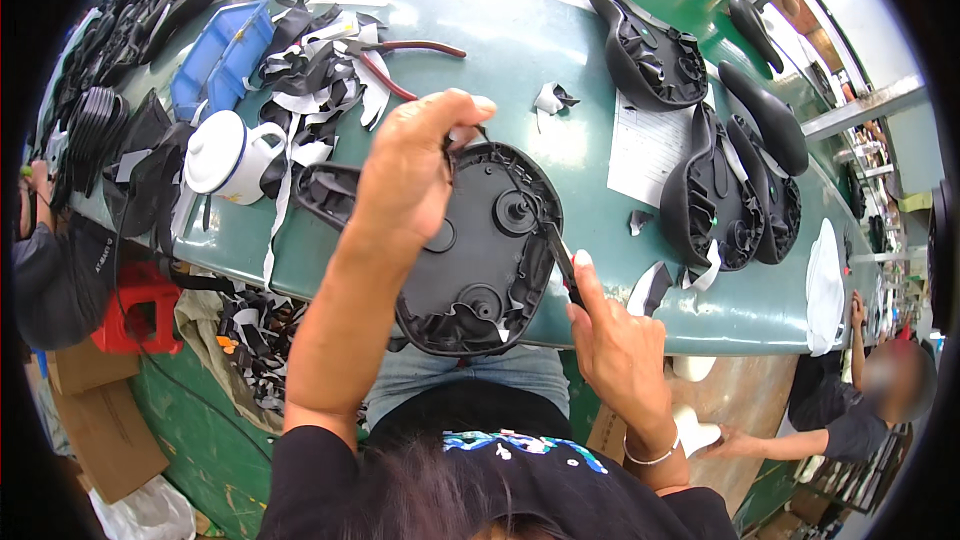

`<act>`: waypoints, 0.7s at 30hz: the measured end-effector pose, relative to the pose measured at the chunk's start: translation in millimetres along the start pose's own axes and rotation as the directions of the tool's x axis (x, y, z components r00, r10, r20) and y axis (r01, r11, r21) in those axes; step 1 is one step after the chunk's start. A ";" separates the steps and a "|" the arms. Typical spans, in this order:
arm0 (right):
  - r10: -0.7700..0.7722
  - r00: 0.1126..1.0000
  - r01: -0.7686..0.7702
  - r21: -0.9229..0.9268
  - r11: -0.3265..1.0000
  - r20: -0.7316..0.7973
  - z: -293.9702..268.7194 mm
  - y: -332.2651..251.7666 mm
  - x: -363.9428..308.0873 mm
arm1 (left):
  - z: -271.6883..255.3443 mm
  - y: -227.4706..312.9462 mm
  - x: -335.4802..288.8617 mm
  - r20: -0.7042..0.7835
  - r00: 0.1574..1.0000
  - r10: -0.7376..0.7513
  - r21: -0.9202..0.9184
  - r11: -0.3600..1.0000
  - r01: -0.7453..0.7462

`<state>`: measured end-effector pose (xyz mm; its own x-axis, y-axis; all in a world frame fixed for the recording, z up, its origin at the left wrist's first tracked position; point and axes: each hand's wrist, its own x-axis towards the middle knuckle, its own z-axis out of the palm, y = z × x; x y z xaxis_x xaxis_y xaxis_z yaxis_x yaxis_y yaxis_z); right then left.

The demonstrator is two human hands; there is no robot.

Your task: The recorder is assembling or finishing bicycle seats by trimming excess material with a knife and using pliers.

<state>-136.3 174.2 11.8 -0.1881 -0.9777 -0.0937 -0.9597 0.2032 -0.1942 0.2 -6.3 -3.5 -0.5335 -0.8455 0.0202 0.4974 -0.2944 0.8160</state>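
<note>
A black bicycle saddle (455, 275) lies upside down in front of me at the table's near edge, its ribbed plastic underside facing up and its nose to the left. My left hand (410, 165) is above its far side, fingers pinched on a dark strip of cover material (487, 136) at the rim. My right hand (622, 355) is closed around a knife (562, 258) with a dark handle. The knife's blade reaches the saddle's right rim, against the gathered cover edge. My left forearm hides part of the nose.
Black and white scraps (300, 90) with red-handled pincers (415, 45) lie at the far left, beside a blue bin (215, 60) and a white lidded mug (215, 155). Several saddles (650, 55) and a paper sheet (645, 145) are at right. A co-worker (870, 400) sits at the right.
</note>
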 end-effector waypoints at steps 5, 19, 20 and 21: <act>-0.047 0.981 0.052 0.020 0.998 -0.189 -4.8 -2.9 -7.2 | -1.7 -2.5 0.3 0.334 0.924 0.185 -0.148 0.979 -0.143; -0.211 0.970 0.188 -0.179 0.966 -0.123 -23.8 30.8 16.4 | -10.2 -1.1 -12.4 0.610 0.694 0.383 0.790 -0.231 -0.568; -0.224 0.962 0.195 -0.181 0.964 -0.155 -24.0 23.0 9.0 | -16.8 -7.8 -5.7 0.539 0.726 0.427 0.834 -0.146 -0.533; -0.152 0.983 0.138 -0.130 0.982 -0.100 -27.7 15.1 -1.8 | -25.5 -11.0 -0.2 0.366 0.720 0.589 0.907 -0.052 -0.419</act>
<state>-156.2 177.6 36.1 -0.0601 -0.9976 0.0352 -0.9954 0.0572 -0.0764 12.3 -14.2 -27.2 -0.3417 -0.6193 0.7069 -0.4228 0.7731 0.4728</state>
